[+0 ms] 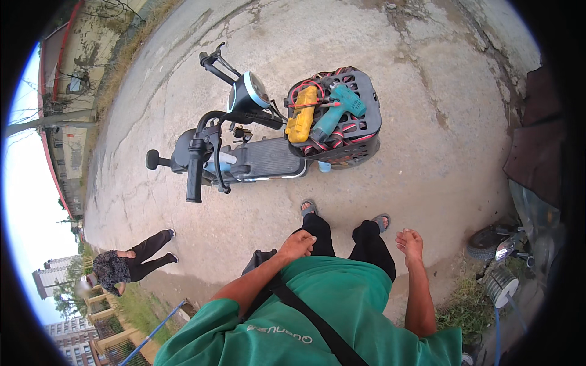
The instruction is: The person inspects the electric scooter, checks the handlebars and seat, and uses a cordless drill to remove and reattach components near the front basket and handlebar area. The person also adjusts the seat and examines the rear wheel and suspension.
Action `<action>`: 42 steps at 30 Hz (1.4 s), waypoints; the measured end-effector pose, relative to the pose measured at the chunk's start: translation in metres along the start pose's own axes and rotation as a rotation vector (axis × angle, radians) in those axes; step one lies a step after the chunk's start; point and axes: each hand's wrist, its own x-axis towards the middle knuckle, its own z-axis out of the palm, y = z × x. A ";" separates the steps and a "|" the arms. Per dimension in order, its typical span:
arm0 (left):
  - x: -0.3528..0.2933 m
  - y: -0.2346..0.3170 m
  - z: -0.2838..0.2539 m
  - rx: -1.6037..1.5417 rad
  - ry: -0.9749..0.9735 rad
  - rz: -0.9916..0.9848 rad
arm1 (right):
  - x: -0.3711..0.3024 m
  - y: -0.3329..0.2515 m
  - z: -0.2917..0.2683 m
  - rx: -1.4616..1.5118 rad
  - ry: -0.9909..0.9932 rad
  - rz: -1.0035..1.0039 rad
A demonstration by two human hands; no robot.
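- Head view: our left grip (298, 245) curls half closed; we can't tell whether it's holding anything.
- Our right grip (409, 243) curls loosely; can't tell there either.
- Scooter (274, 157) stands ahead, drill (347, 102) and yellow device (301, 116) atop its loaded basket (367, 85).

Striped bands (336, 141) partly hidden under teal drill (348, 102).

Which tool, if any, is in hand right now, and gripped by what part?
No tool is visibly held: the left hand and right hand are loosely curled, while the teal drill and yellow device rest at the basket.
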 end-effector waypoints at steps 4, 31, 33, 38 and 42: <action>0.009 -0.025 -0.029 0.001 -0.015 0.028 | -0.012 -0.029 0.064 -0.068 -0.094 -0.181; 0.001 -0.306 -0.309 -0.395 0.025 -0.133 | 0.014 -0.263 0.421 -0.630 0.654 -0.308; 0.000 -0.307 -0.304 -0.417 0.017 -0.139 | 0.042 -0.256 0.386 -0.472 0.618 -0.302; -0.004 -0.302 -0.286 -0.452 0.048 -0.132 | 0.040 -0.244 0.356 -0.215 0.555 -0.451; 0.001 -0.280 -0.280 -0.433 0.087 -0.094 | 0.049 -0.226 0.303 0.014 0.564 -0.520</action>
